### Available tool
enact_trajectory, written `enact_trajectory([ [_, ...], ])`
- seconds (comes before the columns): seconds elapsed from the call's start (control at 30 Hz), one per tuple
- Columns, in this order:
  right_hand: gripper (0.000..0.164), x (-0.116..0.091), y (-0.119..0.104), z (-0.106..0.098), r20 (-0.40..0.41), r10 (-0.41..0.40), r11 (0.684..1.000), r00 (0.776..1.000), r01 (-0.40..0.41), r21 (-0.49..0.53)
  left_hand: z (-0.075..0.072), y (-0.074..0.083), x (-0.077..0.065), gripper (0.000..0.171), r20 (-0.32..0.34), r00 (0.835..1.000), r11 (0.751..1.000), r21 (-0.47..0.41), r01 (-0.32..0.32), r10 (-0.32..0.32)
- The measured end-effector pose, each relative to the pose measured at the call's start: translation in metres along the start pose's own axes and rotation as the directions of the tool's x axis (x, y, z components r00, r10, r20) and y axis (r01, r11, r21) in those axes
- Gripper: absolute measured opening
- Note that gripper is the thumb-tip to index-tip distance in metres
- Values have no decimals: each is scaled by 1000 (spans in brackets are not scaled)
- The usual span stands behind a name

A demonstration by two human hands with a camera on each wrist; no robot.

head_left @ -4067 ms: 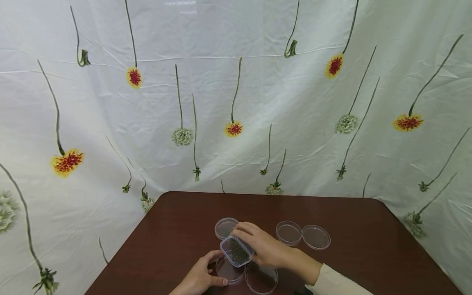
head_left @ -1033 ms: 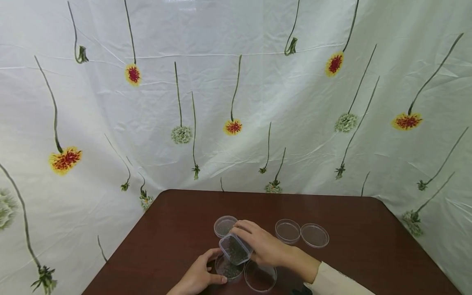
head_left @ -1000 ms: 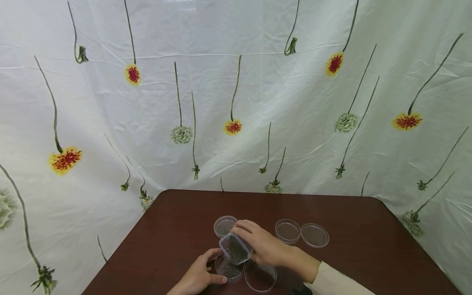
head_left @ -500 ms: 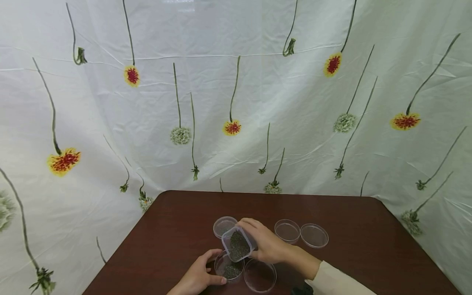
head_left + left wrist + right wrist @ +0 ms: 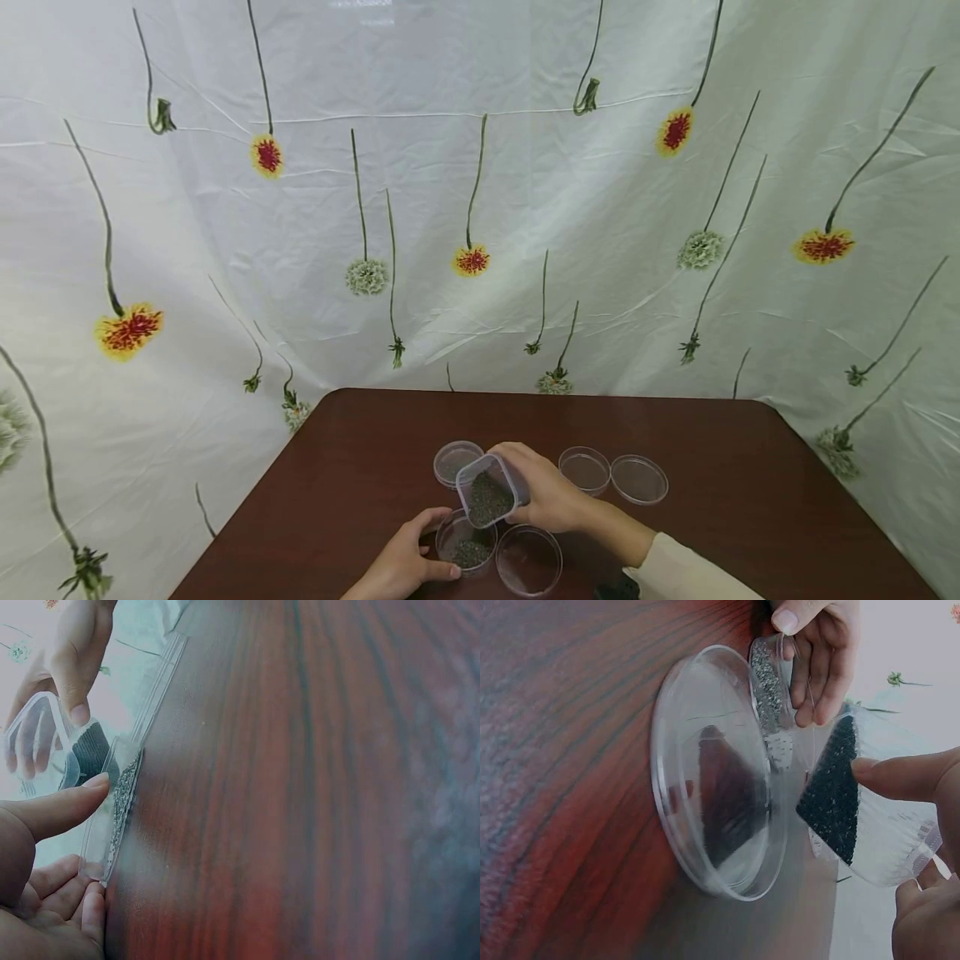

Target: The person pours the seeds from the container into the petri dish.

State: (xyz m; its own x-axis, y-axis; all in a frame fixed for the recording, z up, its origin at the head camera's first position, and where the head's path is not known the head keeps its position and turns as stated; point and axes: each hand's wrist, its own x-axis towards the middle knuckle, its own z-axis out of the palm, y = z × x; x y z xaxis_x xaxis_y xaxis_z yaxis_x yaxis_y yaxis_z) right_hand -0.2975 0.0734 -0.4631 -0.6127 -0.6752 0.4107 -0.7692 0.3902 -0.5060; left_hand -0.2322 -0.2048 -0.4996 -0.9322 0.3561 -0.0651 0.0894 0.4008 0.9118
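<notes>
If tilt of tub (image 5: 468, 477), gripped by fingers of your right hand (image 5: 547, 493) over dish (image 5: 452, 535), steepens, granules (image 5: 490, 500) could overshoot onto worktop (image 5: 352, 467); fingers of your left hand (image 5: 402, 557) pinch dish edge; slack there could let dish shift.

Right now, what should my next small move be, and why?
I'd probably tip the clear container upright with the right hand: it leans over the dish gripped by the left hand, dark grains close to its lower edge, while a heap already lies in that dish.
</notes>
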Motion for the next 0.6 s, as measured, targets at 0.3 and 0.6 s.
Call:
enact_trajectory([
  [0.3, 87, -6, 8, 2, -34, 108, 985, 994, -103, 139, 0, -1, 0, 80, 3, 1000, 1000, 24, -2, 1],
  [0.6, 93, -5, 4, 1, -24, 229, 880, 973, -196, 432, 1, 1, -2, 74, -12, 1000, 1000, 6, -28, 28],
])
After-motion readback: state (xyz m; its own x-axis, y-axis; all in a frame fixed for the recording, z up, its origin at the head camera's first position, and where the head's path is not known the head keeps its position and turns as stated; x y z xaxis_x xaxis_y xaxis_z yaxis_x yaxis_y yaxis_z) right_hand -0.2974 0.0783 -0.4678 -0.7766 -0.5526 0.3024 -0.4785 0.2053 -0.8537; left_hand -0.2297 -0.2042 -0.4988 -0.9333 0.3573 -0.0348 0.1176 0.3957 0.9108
